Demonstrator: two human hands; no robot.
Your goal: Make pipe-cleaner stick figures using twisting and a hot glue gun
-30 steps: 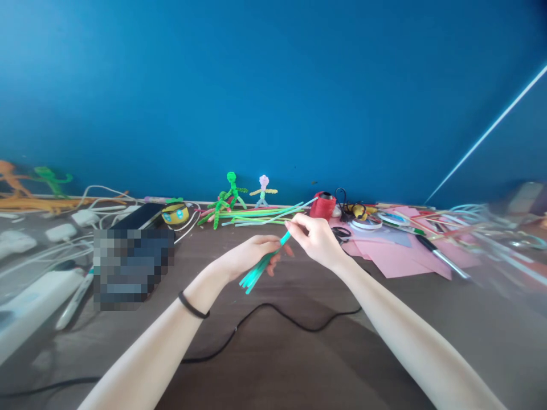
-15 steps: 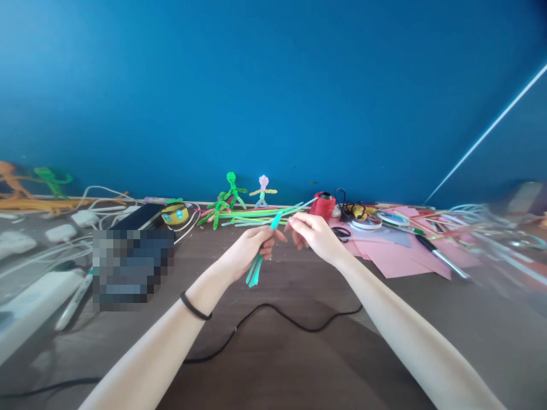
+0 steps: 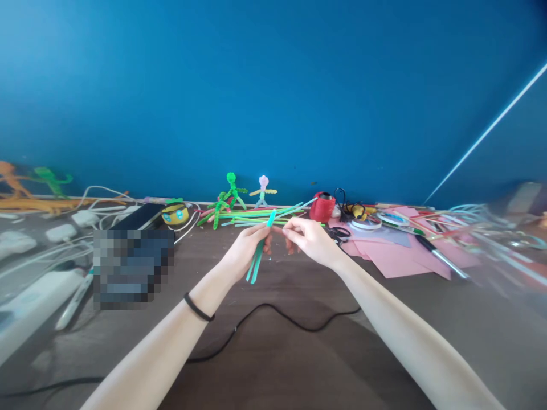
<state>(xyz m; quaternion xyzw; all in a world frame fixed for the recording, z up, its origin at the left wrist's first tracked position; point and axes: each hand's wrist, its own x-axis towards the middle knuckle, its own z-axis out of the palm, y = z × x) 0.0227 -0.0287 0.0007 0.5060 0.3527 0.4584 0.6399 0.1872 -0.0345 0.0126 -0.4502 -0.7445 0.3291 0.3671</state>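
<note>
Closed around a small bundle of turquoise pipe cleaners (image 3: 257,262) is my left hand (image 3: 248,246). The bundle's bent top pokes out above the thumb, and the loose ends hang below the fingers. My right hand (image 3: 308,240) is beside it, thumb and fingers pinched together close to the left fingertips. Whatever lies in that pinch, if anything, is hidden. Behind the hands lies a pile of green and pale pipe cleaners (image 3: 243,218). A green pipe-cleaner figure (image 3: 231,185) and a pink-headed one (image 3: 263,191) stand by the wall.
Right of the hands are a red thread spool (image 3: 322,208), black scissors (image 3: 339,232), pink paper sheets (image 3: 397,259) and a utility knife (image 3: 444,258). Left are a phone (image 3: 141,216), a white power strip (image 3: 38,310) and cables. A black cord (image 3: 265,306) crosses the table in front.
The turquoise bundle stands more upright in my left hand. My right hand has shifted slightly down and left, its pinch now lower beside the left fingertips.
</note>
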